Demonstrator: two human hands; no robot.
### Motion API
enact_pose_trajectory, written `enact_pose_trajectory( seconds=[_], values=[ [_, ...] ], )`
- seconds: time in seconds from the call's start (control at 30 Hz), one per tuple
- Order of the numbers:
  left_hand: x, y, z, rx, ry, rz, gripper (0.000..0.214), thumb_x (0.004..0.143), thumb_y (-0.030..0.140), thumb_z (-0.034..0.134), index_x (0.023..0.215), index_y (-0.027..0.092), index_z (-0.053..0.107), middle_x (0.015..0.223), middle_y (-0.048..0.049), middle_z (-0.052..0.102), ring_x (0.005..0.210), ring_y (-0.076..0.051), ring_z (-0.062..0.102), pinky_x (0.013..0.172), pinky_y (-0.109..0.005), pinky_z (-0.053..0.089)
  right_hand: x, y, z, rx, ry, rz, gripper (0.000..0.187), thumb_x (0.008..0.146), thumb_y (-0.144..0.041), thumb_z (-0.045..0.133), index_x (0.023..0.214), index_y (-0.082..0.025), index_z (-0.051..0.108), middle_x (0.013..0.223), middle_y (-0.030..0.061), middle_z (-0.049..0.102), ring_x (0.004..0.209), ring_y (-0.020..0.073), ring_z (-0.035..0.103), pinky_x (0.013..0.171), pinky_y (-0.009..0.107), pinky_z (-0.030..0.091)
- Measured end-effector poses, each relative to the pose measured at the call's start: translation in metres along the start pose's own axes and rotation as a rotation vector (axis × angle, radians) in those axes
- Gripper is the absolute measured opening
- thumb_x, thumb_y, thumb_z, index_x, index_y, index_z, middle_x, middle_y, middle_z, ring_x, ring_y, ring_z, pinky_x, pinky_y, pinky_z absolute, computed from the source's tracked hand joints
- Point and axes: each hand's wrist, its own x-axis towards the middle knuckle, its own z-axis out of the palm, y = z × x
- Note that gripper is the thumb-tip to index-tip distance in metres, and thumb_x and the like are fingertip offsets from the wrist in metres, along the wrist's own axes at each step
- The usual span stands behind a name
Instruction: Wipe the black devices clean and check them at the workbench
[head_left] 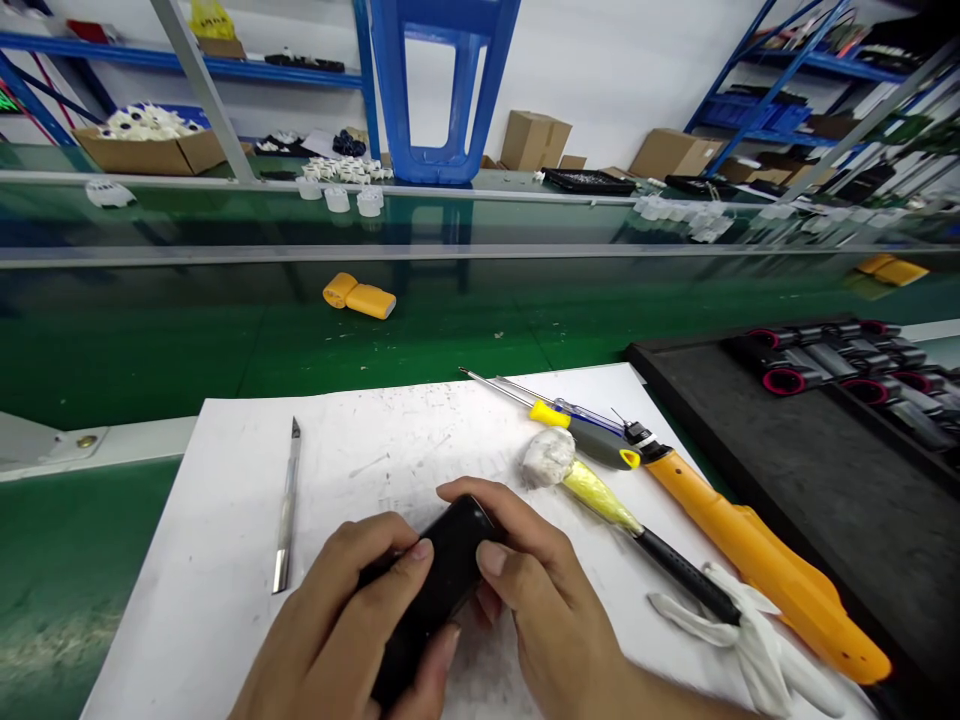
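Note:
Both my hands grip a small black oblong casing [442, 580] over a white sheet [225, 560] on the bench. My left hand [337, 630] wraps its lower end, thumb on top. My right hand [547, 600] closes round the upper end, thumb pressed on its side. A craft knife [286, 505] lies on the sheet to the left of my hands. To the right lie a yellow-handled screwdriver [555, 415], a brush-like tool with a white wad [551, 458] at its tip and a black handle, and an orange powered tool [757, 560].
A green conveyor belt [225, 340] runs across beyond the sheet, carrying an orange part [360, 296]. A black tray [825, 490] at right holds black and pink-ringed parts [817, 365]. White parts, cardboard boxes and blue shelving stand at the back. A white cloth [750, 640] lies under the tools.

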Motion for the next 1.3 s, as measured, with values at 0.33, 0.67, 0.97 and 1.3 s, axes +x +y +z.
enact_pose_trajectory(
  seconds=[0.33,0.67,0.97,1.3],
  values=[
    [-0.004,-0.026,-0.006,-0.238,-0.127,-0.030,0.040,0.099,0.033,0.052,0.139,0.036,0.049,0.136,0.0008,0.057,0.122,-0.011,0.061,0.102,-0.015,0.050,-0.004,-0.005,0.004,0.304,-0.036,0.006,0.039,0.089,-0.050,0.068,0.121,-0.027,0.070,0.070,-0.0056,0.044,0.050,0.0052,0.037,0.046,0.018,0.035],
    [-0.004,-0.027,-0.006,-0.468,-0.160,-0.253,0.059,0.080,0.035,0.078,0.136,0.043,0.060,0.131,0.0006,0.070,0.115,-0.024,0.069,0.100,-0.032,0.057,-0.004,0.000,0.005,0.232,-0.025,-0.068,0.042,0.088,-0.052,0.072,0.120,-0.025,0.067,0.065,-0.0081,0.041,0.047,0.0045,0.038,0.044,0.018,0.036],
    [0.016,-0.006,-0.015,-1.497,-0.361,-1.019,0.054,0.072,0.063,0.079,0.098,0.016,0.070,0.082,-0.0083,0.076,0.063,-0.021,0.071,0.065,-0.033,0.059,0.001,-0.002,0.010,0.163,-0.095,-0.047,0.039,0.089,-0.053,0.071,0.095,-0.022,0.048,0.075,-0.0063,0.051,0.054,0.0082,0.055,0.052,0.023,0.038],
    [0.019,-0.008,-0.016,-1.543,-0.447,-1.041,0.050,0.075,0.063,0.077,0.094,0.019,0.065,0.080,-0.0031,0.069,0.065,-0.020,0.071,0.067,-0.033,0.060,-0.004,-0.002,0.007,0.054,-0.079,0.024,0.041,0.088,-0.056,0.068,0.104,-0.021,0.051,0.076,-0.0033,0.053,0.059,0.0121,0.053,0.055,0.027,0.040]
  ],
)
